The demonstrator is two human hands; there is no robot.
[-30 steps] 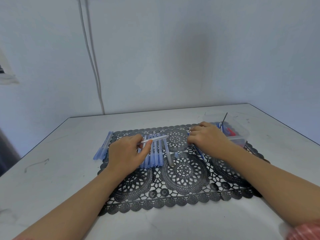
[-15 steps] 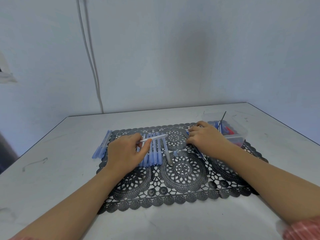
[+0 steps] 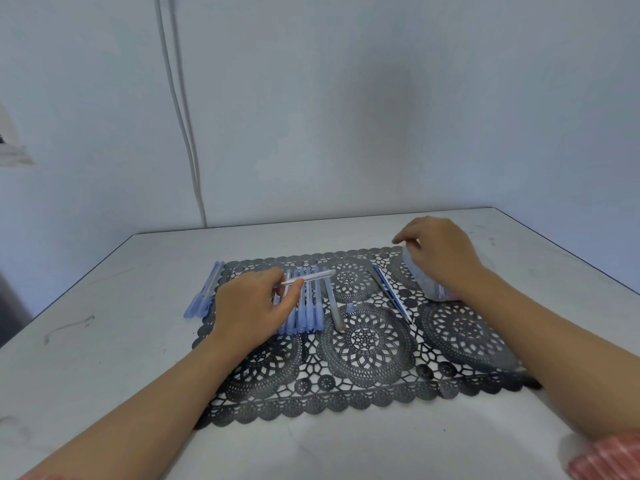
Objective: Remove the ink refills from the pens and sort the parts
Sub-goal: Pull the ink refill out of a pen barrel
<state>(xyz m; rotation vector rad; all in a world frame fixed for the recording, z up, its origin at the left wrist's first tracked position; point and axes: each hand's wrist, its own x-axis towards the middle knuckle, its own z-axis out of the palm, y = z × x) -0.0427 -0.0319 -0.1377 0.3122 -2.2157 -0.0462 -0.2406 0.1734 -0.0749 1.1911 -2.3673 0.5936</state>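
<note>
My left hand (image 3: 252, 306) pinches a clear pen barrel (image 3: 308, 278) between thumb and fingers, held crosswise above a row of several blue pen parts (image 3: 304, 308) on the black lace mat (image 3: 363, 344). A grey barrel (image 3: 334, 308) and a tiny blue piece (image 3: 349, 307) lie just right of that row. Thin ink refills (image 3: 391, 294) lie diagonally on the mat, apart from both hands. My right hand (image 3: 440, 254) hovers with loosely curled fingers over a clear plastic box (image 3: 424, 282) at the mat's right end; I see nothing in its fingers.
A few more blue pen parts (image 3: 204, 292) lie on the white table (image 3: 104, 341) just off the mat's left edge. A white cable (image 3: 180, 116) runs down the wall behind. The table's right edge runs close behind the box.
My right hand has lifted off the refills on the mat and moved right and back, over the clear box. My left hand still holds the clear barrel in the same place.
</note>
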